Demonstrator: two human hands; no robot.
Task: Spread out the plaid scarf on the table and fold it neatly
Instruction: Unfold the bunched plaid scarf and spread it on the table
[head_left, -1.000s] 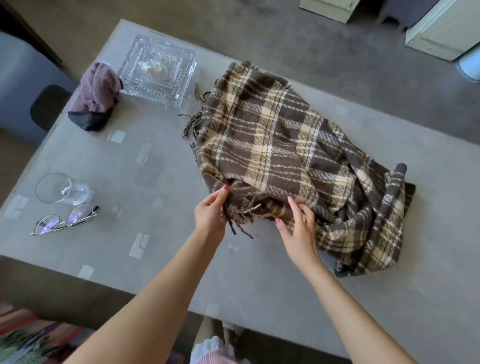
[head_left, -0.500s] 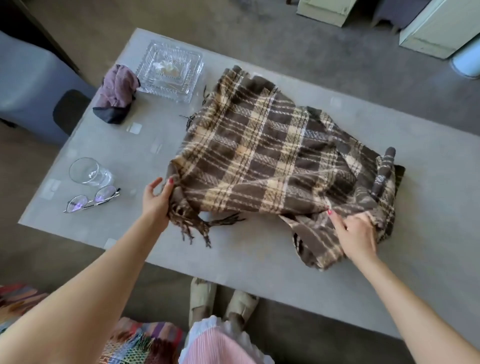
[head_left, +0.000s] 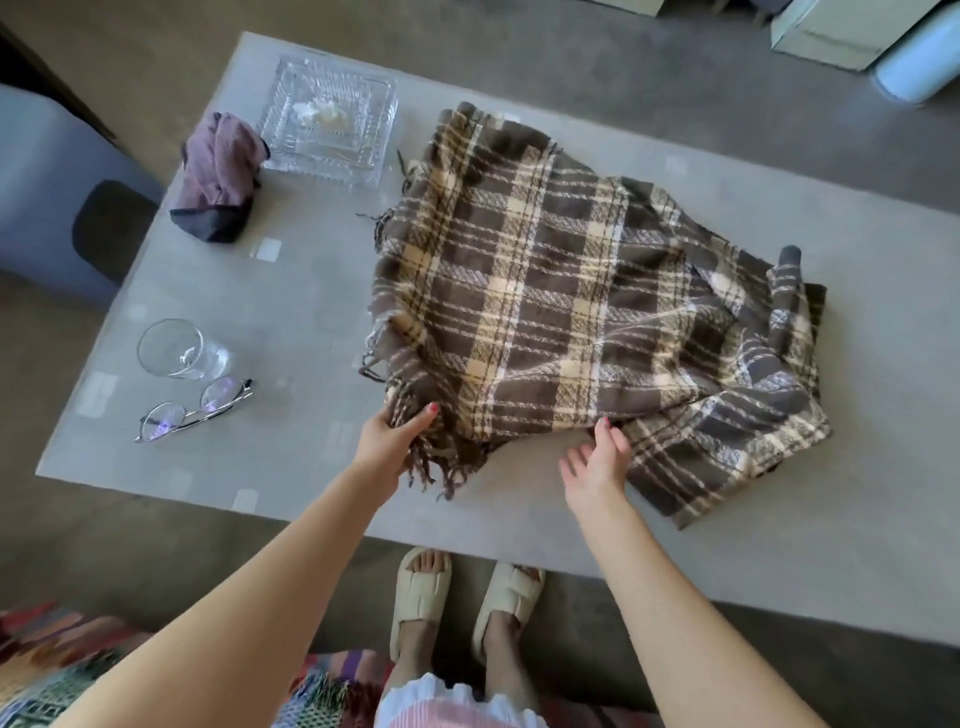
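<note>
While bunched on table (head_left: 291, 291): plaid scarf (head_left: 561, 312) btwn hands (head_left: 387, 441)

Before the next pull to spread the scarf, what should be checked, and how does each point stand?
1. Left hand grips the fringed corner of the plaid scarf: ok.
2. Right hand has a grip: not ok, fingers open, only touching the near edge.
3. Scarf lies flat: not ok, bunched and layered on its right side.
4. Bare table to the right: ok.
5. Glass and eyeglasses apart from the scarf: ok.
6. Scarf fully on the table: ok.
</note>
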